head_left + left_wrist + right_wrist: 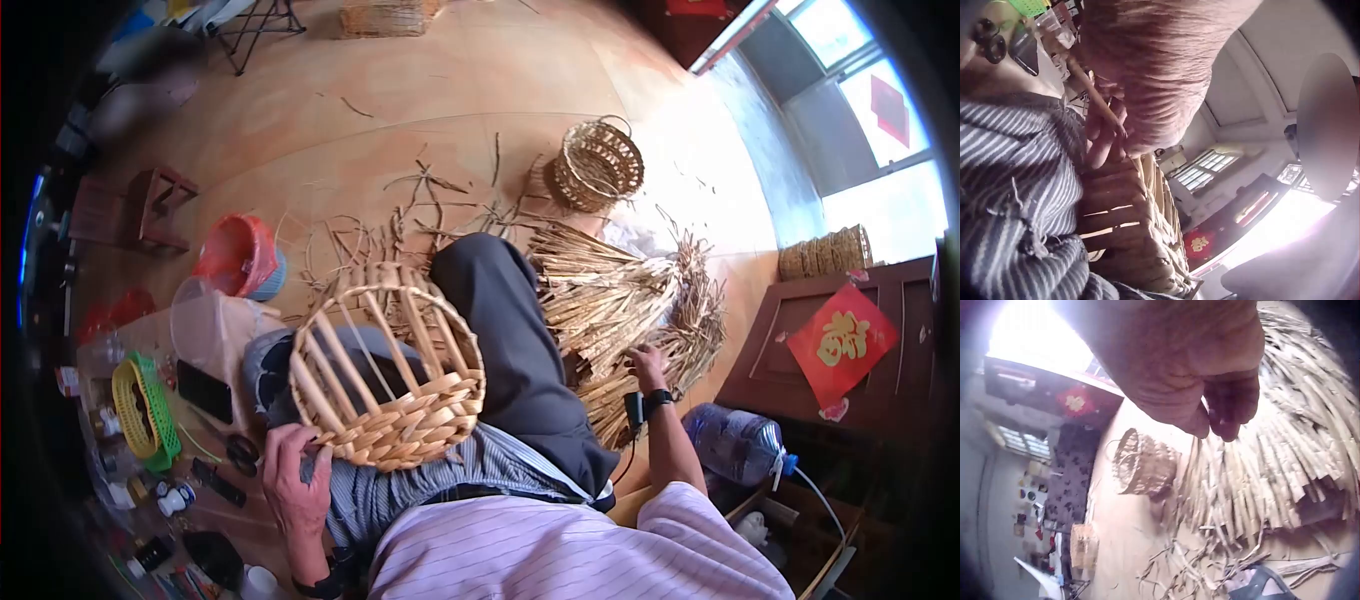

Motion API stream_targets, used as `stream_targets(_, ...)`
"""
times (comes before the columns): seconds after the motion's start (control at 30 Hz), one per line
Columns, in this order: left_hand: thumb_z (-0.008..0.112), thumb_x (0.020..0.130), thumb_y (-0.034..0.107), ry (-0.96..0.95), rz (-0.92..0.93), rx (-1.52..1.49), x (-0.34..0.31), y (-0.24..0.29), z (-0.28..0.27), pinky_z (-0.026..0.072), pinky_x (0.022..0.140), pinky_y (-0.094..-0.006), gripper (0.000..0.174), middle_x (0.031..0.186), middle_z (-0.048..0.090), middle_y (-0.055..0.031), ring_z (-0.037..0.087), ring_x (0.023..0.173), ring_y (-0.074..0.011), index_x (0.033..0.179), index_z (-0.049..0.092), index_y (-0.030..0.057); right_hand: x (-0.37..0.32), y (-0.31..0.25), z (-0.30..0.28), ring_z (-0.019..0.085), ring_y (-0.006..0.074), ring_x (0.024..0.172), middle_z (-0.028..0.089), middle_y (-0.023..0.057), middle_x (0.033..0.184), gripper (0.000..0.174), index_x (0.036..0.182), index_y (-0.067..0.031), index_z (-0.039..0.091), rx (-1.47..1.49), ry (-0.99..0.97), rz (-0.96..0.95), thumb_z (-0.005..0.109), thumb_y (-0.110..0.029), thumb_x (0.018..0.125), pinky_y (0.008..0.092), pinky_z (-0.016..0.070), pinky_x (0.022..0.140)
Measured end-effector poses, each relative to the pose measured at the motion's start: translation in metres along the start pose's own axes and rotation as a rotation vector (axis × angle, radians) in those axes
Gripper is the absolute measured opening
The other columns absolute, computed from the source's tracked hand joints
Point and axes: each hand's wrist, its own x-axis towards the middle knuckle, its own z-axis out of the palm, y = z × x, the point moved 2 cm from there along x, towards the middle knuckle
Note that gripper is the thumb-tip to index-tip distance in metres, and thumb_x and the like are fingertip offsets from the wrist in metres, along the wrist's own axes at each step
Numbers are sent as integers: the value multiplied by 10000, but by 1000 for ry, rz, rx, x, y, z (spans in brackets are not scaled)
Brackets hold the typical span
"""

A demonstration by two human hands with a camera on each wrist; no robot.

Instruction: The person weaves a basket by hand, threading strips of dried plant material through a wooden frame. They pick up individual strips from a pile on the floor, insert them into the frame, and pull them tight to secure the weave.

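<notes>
A partly woven wicker basket (400, 425) lies tilted on the person's lap, with a braided band along its near side and bare spokes behind. My left hand (297, 478) grips the basket's near left edge. In the left wrist view, a flat strand (1094, 97) crosses by the curled fingers (1100, 147). On the right, my right hand (648, 367) reaches over a large spread bundle of dried stalks (600, 290). Seen from the right wrist, its fingers (1229, 415) are bent, thumb and fingertips close together right at the stalks, with no stalk visibly lifted.
A finished-looking handled basket (598, 165) stands on the floor beyond the bundle, near scattered twigs (430, 190). To the left are a red-lined bucket (240, 255) and a table with a phone (204, 392), scissors (241, 455) and a green basket (150, 410). A water jug (735, 443) lies at right.
</notes>
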Motion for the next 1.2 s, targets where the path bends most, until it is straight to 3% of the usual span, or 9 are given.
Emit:
stream_targets(0.07,791,789,-16,-24,83,143,6,11,4,541,801,-427,313,1048,601,-132,650,954,-316,1085,695,17,-11,18,7,724,186,673,695,72,789,195,972,-14,711,-57,-11,-14,722,-196,901,324,551,547)
stream_targets(0.2,767,767,-54,-153,-183,35,18,13,2,520,807,-419,233,991,573,-129,625,898,-312,994,725,-28,-20,48,24,748,250,661,720,157,717,196,934,32,728,-328,13,-61,696,-143,852,390,590,628)
stream_targets(0.4,755,776,-46,-188,17,285,31,30,-3,521,773,-409,221,909,597,-114,639,831,-310,990,733,5,-17,39,57,704,440,890,737,230,892,156,930,-8,722,-578,44,-405,669,-142,872,501,566,811)
stream_targets(0.57,798,810,-26,68,354,496,9,10,9,518,686,-426,210,893,621,-90,657,794,-294,988,755,76,2,-11,107,665,463,937,687,234,959,172,987,-26,691,-680,13,-543,638,-161,894,529,541,817)
stream_targets(0.7,804,806,-71,110,386,461,3,9,12,534,667,-398,261,917,615,-110,654,793,-281,1025,748,59,26,-36,142,647,461,1010,656,233,1076,175,1034,-45,684,-729,-91,-603,586,-127,915,522,536,853)
stream_targets(0.73,753,862,-79,78,275,368,0,6,11,546,796,-367,199,984,592,-97,639,887,-253,1019,707,35,37,-33,152,651,450,1031,656,230,1071,146,979,-25,661,-754,-82,-658,571,-105,898,530,547,864)
stream_targets(0.83,713,868,-97,72,-61,116,-3,17,16,534,789,-325,170,986,562,-80,610,881,-197,967,630,14,58,-36,168,653,440,1053,653,227,1096,145,985,-14,648,-855,-148,-712,576,-109,903,527,561,862)
stream_targets(0.97,610,1017,66,33,-368,-349,-29,-46,21,482,826,-278,70,1026,566,-54,559,924,-138,1033,578,6,72,-35,177,652,454,1078,633,236,1139,189,1094,-35,608,-952,-186,-672,491,-151,1002,535,551,880)
stream_targets(1.2,669,1000,179,-42,-512,-565,-6,-32,24,450,1020,-325,344,1192,631,-92,593,1092,-158,1261,525,5,77,-43,167,705,417,1039,603,215,1250,240,1213,-88,614,-1144,-276,-531,531,-176,1006,513,597,848)
